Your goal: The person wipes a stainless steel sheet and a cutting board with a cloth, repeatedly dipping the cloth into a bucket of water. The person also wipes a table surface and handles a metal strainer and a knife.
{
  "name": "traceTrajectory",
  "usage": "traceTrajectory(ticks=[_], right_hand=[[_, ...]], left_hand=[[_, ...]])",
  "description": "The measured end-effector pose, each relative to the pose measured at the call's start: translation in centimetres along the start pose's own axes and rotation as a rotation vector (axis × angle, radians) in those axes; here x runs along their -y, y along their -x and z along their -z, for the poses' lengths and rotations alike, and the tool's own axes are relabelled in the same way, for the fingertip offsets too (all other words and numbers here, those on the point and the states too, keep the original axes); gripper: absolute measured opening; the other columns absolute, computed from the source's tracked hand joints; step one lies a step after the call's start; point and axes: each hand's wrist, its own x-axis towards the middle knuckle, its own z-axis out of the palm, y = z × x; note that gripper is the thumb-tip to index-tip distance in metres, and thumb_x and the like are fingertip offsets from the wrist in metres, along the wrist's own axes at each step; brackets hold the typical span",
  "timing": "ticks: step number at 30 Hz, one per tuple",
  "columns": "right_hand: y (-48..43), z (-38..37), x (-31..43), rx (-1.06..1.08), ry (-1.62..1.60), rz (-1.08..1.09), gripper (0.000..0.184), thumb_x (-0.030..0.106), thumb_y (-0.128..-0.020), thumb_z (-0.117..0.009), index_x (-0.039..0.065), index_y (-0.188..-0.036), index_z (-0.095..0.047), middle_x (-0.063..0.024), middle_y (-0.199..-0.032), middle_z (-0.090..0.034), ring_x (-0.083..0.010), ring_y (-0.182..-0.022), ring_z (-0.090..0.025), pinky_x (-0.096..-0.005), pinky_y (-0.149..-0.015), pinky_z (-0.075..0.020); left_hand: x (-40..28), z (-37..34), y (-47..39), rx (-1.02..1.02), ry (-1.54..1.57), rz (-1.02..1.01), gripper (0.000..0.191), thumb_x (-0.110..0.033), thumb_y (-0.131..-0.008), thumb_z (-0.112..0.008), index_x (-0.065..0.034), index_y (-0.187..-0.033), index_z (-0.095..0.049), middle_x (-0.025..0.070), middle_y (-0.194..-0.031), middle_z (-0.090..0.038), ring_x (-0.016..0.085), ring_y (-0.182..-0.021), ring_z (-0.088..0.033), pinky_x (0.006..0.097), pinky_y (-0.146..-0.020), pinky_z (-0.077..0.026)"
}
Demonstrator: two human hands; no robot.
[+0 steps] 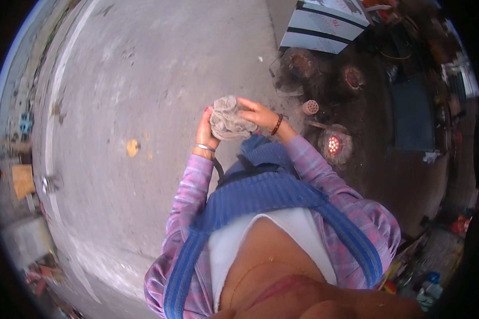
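Note:
A bunched, greyish-beige cloth (pixel 232 121) is held up between both hands, above the concrete ground and in front of the blue striped apron (pixel 259 187). My left hand (pixel 208 129), with a silver bangle at the wrist, grips its left side. The fingers of my right hand (pixel 259 113) rest on its upper right side; a dark beaded bracelet circles that wrist. To the right, a round stove (pixel 335 144) holds a glowing honeycomb briquette (pixel 333 145). A pale briquette with holes (pixel 310 107) stands on the ground above it in view.
Two more round stoves (pixel 299 63) (pixel 352 77) stand at the upper right, below a strapped white box (pixel 323 26). A dark panel (pixel 413 115) lies farther right. A yellow patch (pixel 132 147) marks the concrete at left. Assorted items line the lower right edge.

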Motion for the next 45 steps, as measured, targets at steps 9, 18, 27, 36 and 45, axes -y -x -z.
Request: traceTrajectory(ticks=[9, 18, 27, 36, 45], right_hand=[[-16.2, 15.4, 8.9, -0.039, 0.385, 0.204, 0.101, 0.040, -0.062, -0.080, 0.002, -0.139, -0.027, -0.0177, -0.126, -0.050, -0.0263, -0.118, -0.049, -0.0348, -0.099, -0.0392], [-27.1, 28.6, 12.2, -0.375, 0.189, 0.171, 0.059, 0.024, -0.062, -0.073, -0.001, -0.113, -0.056, -0.0135, -0.097, -0.066, -0.0224, -0.089, -0.063, -0.0330, -0.079, -0.0498], [-36.0, 46.1, 17.0, -0.804, -0.187, 0.175, 0.048, 0.010, -0.067, -0.072, -0.002, -0.111, -0.056, -0.0070, -0.091, -0.064, -0.0124, -0.079, -0.061, -0.0275, -0.068, -0.0504], [-37.2, 59.0, 18.2, -1.684, 0.508, -0.252, 0.061, 0.034, -0.072, -0.072, 0.005, -0.121, -0.051, -0.0149, -0.115, -0.056, -0.0246, -0.098, -0.057, -0.0377, -0.080, -0.0474], [-43.0, 70.5, 13.3, -1.482, 1.221, -0.649, 0.068, 0.048, -0.074, -0.066, 0.028, -0.135, -0.043, -0.0145, -0.144, -0.029, -0.0343, -0.128, -0.032, -0.0519, -0.094, -0.0316]], left_hand=[[-9.6, -12.8, -20.6, 0.038, -0.324, -0.126, 0.039, -0.033, -0.094, -0.047, -0.0058, -0.122, -0.052, 0.0070, -0.118, -0.059, 0.023, -0.107, -0.057, 0.0361, -0.095, -0.045], [-17.1, -23.0, -35.5, 0.200, -0.447, -0.043, 0.044, -0.032, -0.093, -0.050, -0.0073, -0.129, -0.046, 0.0065, -0.125, -0.055, 0.020, -0.110, -0.056, 0.0351, -0.091, -0.048], [-24.3, -36.2, -57.9, 0.647, -0.631, 0.345, 0.047, -0.033, -0.095, -0.047, -0.0113, -0.136, -0.039, 0.0067, -0.124, -0.053, 0.020, -0.107, -0.057, 0.0396, -0.084, -0.051], [-24.1, -49.1, -75.5, 0.705, -0.930, 0.510, 0.047, -0.032, -0.090, -0.057, -0.0077, -0.127, -0.043, 0.0096, -0.115, -0.053, 0.025, -0.102, -0.055, 0.0421, -0.080, -0.051], [-21.8, -51.2, -94.5, 0.524, -1.195, 0.460, 0.048, -0.034, -0.084, -0.063, -0.0060, -0.120, -0.048, 0.0105, -0.109, -0.055, 0.023, -0.096, -0.056, 0.0389, -0.077, -0.050]])
